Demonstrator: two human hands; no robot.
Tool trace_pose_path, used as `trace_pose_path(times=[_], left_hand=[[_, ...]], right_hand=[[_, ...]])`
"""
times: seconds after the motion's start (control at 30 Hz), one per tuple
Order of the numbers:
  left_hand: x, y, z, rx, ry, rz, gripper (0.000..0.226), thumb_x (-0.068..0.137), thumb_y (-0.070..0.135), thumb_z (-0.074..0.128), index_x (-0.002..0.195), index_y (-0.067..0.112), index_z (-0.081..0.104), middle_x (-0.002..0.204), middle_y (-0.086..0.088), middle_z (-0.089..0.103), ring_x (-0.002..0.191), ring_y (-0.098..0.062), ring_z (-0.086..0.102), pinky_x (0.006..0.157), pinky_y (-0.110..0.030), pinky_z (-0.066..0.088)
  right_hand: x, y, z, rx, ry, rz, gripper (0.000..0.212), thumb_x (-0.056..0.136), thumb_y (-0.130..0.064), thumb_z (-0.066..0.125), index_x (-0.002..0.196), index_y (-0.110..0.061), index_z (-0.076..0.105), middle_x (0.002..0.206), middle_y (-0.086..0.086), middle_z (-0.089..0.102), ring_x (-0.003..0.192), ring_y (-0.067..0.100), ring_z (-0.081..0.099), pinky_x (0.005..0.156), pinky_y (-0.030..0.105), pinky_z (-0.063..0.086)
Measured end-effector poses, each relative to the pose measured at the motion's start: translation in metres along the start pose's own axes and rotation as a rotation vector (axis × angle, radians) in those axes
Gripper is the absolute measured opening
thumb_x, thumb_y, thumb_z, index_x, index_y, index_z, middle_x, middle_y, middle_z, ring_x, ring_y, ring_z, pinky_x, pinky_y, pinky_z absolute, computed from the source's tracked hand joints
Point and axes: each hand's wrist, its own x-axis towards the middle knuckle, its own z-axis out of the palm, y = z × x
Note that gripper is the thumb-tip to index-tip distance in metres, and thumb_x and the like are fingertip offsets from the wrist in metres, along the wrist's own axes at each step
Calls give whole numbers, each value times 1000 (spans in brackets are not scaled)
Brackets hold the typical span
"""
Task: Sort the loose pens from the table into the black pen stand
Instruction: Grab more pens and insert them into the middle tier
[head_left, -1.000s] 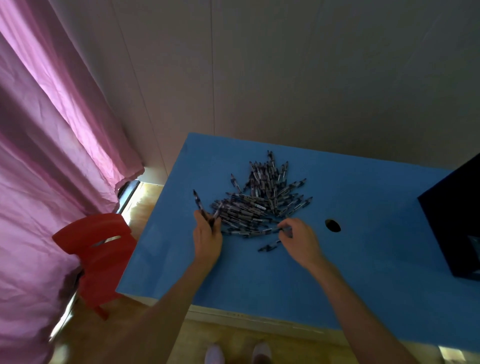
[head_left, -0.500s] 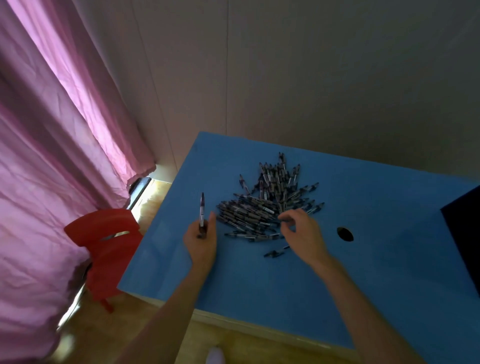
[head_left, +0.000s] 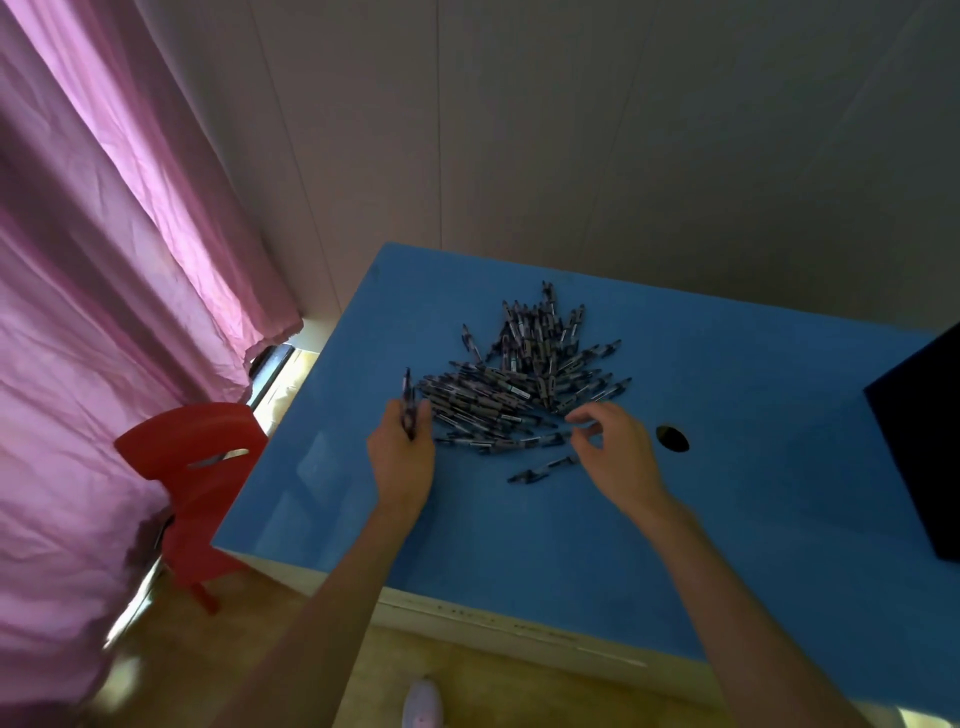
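Your left hand (head_left: 402, 457) is closed around one dark pen (head_left: 409, 410) over the flat blue table (head_left: 753, 509). Your right hand (head_left: 615, 457) has loose, open fingers beside the big pile of dark pens (head_left: 519, 384)

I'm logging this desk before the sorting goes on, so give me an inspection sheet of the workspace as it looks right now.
Surface: blue table with a round hole right of the pens.
Job's things: pile of pens lying mid-table; one stray pen nearer the table's front edge; dark box-like object at the right edge, possibly the stand, cannot tell.
Clutter: nothing seen.
Hands: left hand grips a pen pointing up and away; right hand hovers at the pile's near edge, fingers curled, empty.
Cables: nothing seen.
Surroundings: pink curtain and red chair to the left, plain wall behind.
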Motion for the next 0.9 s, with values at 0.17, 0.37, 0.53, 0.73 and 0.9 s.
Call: trace_pose_path(times=[0.17,0.37,0.53,0.73,0.9], left_hand=[[-13,19,28,123,-266,-317,49,91,43,66,63,12,40,54,-3,37,49,-17,33,51,-30,29],[-20,19,51,96,-320,-505,51,86,55,69,72,6,72,69,-10,73,55,-22,56,58,-36,54],[-23,28,49,-16,-262,-579,39,88,41,70,69,7,69,60,-4,70,52,-17,57,50,-28,49],[-32,28,41,-26,-191,-541,45,87,46,65,61,16,42,61,-1,47,56,-17,44,53,-30,36],[-38,32,34,-93,-221,-422,39,94,32,60,64,13,45,57,-6,53,52,-19,49,51,-33,44]], right_hand=[[-2,10,-3,21,-2,46,16,96,-14,61,109,-19,68,113,-5,63,93,7,60,80,18,46],[-4,14,-14,17,9,82,14,97,-14,60,109,-18,68,113,-5,63,93,8,59,81,21,45],[-7,24,-20,22,20,110,14,96,-13,61,105,-22,67,113,-4,64,90,3,58,79,20,46],[-11,32,-20,31,15,123,14,96,-13,61,107,-21,67,114,-4,63,92,2,58,79,16,43],[-15,34,-19,34,22,138,15,96,-13,62,107,-21,68,113,-4,64,92,2,58,80,17,44]])
